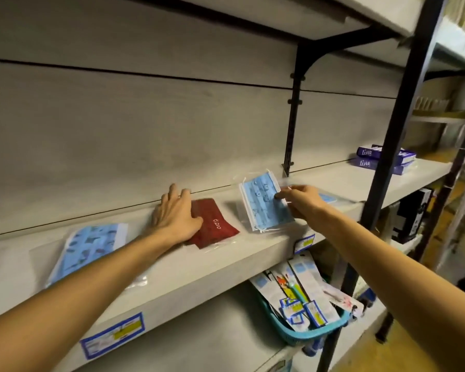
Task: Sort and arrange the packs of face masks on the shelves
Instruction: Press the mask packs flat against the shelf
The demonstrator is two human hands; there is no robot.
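A: L→R: blue pack [89,245] flat on shelf [226,261]. Left hand [176,213], fingers straight, presses red pack [212,226].

B: Right hand [297,198] pinches blue mask pack [266,204], tilted. Lay flat beside red, edges squared w/ shelf front.

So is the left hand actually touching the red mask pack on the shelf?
Touching. The head view shows the left hand lying flat on the red mask pack, palm and fingers covering its left part with no gap between them.
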